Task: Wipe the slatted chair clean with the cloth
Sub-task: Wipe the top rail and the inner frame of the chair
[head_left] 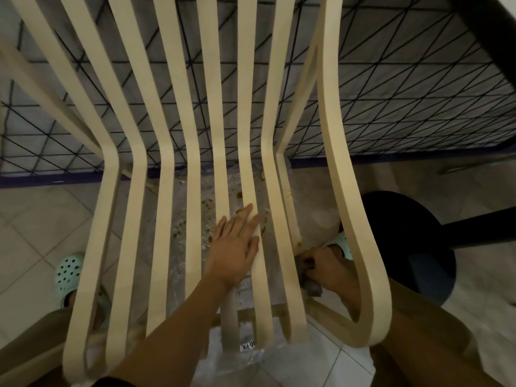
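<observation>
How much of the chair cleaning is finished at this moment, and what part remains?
Done: cannot be judged; most slats of the chair look pale and unmarked. In hand: the right hand presses a dark cloth against a right-side slat, while the left hand lies flat on the seat slats. Left: brown spots still show on that slat just beyond the cloth.

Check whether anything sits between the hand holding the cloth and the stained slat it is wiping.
Nothing visible does. The right hand grips the dark cloth right against the outer seat slat, just below a brown spot. The left hand lies flat on the neighbouring slats, off to the side and not in the cloth's way.
</observation>
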